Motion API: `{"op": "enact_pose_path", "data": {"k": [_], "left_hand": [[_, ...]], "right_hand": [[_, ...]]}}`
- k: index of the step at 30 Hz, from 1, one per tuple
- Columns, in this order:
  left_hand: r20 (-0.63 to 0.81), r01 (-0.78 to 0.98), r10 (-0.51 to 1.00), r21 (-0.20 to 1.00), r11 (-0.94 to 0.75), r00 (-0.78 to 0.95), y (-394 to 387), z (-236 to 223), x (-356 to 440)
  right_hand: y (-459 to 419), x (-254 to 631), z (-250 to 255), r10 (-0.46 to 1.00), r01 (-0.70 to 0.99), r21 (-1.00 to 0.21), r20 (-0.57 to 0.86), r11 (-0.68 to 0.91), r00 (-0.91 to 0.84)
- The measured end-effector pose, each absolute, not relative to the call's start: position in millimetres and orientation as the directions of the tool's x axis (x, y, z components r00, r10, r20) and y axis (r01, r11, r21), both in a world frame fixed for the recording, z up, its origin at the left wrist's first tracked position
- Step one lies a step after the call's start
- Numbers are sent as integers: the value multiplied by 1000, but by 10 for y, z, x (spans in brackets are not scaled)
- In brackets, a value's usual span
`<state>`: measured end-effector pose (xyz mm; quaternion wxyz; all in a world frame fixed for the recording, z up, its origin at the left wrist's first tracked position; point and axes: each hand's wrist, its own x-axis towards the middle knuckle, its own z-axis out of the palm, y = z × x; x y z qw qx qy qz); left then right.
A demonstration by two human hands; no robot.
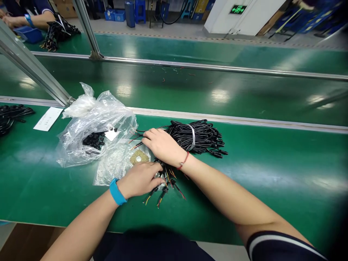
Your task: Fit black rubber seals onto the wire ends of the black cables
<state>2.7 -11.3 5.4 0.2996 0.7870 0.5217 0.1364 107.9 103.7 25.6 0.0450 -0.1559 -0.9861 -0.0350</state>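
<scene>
A bundle of black cables (201,137), tied with a pale band, lies on the green bench in front of me. My right hand (160,145) rests over the bundle's left end, its fingers bent around several black cables whose stripped ends stick out to the left. Just below it, my left hand (144,177) pinches at the cable ends with thumb and fingers. Loose coloured wire ends (168,181), red, yellow and black, fan out beneath both hands. A tan sponge (139,157) with a hole lies on a clear bag beside my left hand.
Left of my hands, a clear plastic bag (81,127) holds small black parts (94,140). A white paper slip (48,119) and more black cables (13,114) lie farther left. A metal post (35,65) rises there. Across the conveyor, a person's arm (35,20) is near a blue bin (29,34).
</scene>
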Motion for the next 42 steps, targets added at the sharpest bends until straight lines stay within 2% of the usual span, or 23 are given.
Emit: {"op": "enact_pose_path", "data": {"k": [2,4,5,7,9,11,14,16,19,22,27,29,37,39,42], "left_hand": [[-74,671,899,692,-265,432,-87,116,-58],[-17,612,928,756,-232,373,-50,192,-222],[23,599,955,775,-203,294,-30,223,-329],[122,611,992,783,-117,33,5,246,-575],[216,668,940,744,16,-263,35,204,-819],[263,737,862,654,170,-433,67,103,-1003],[270,844,867,469,261,-418,136,-85,-1099],[269,901,894,352,255,-359,191,-183,-1071],[243,938,915,218,271,-321,257,-251,-1000],[235,938,911,167,304,-337,284,-256,-973],[250,930,900,182,318,-357,280,-241,-1004],[251,927,896,186,326,-366,277,-235,-1016],[278,911,872,218,350,-402,240,-235,-1054],[305,899,858,284,332,-413,213,-217,-1044],[365,853,825,463,241,-431,157,-137,-965]], "right_hand": [[1108,949,194,269,274,109,65,955,-961],[1161,883,150,254,259,125,53,958,-966],[1175,876,138,250,256,126,55,959,-967],[1177,907,138,254,261,92,74,961,-964],[1148,989,155,277,277,-13,94,961,-956],[1098,1099,168,288,271,-160,101,949,-952],[1023,1258,145,288,241,-314,112,918,-951],[994,1328,103,298,240,-354,119,904,-947],[985,1366,31,284,233,-335,110,913,-953],[992,1356,-11,223,190,-273,95,943,-970],[963,1322,42,118,117,-54,22,992,-993],[957,1305,78,105,105,-21,-8,994,-994],[1064,1240,61,177,191,-149,-104,970,-979],[1062,1209,66,217,233,-148,-116,961,-969],[1026,1139,80,291,306,-128,-122,943,-949]]}}
